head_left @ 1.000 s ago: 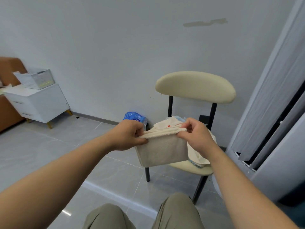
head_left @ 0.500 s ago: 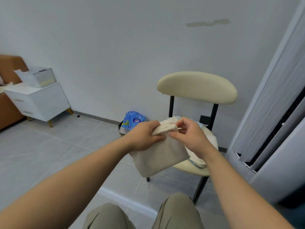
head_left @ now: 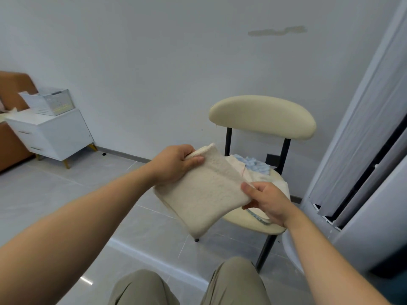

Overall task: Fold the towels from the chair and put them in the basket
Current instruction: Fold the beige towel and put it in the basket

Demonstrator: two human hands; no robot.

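A folded cream towel (head_left: 204, 192) is held flat and tilted in the air in front of the cream chair (head_left: 262, 116). My left hand (head_left: 176, 164) grips its upper left corner, thumb on top. My right hand (head_left: 264, 200) pinches its right edge. On the chair seat behind lie more towels: a light blue one (head_left: 255, 165) and cream ones (head_left: 267, 180), partly hidden by my right hand and the held towel. A white basket (head_left: 49, 102) stands on the bedside cabinet at the far left.
The white bedside cabinet (head_left: 52, 135) stands against the wall at the left, next to a brown bed end (head_left: 11, 128). Grey curtains and a window frame (head_left: 363, 150) fill the right side. My knees (head_left: 189, 285) are at the bottom. Grey tiled floor lies between.
The towel has gone from hanging by its top edge to lying flat and tilted. My left hand rose to the upper left; my right hand dropped to the right edge.
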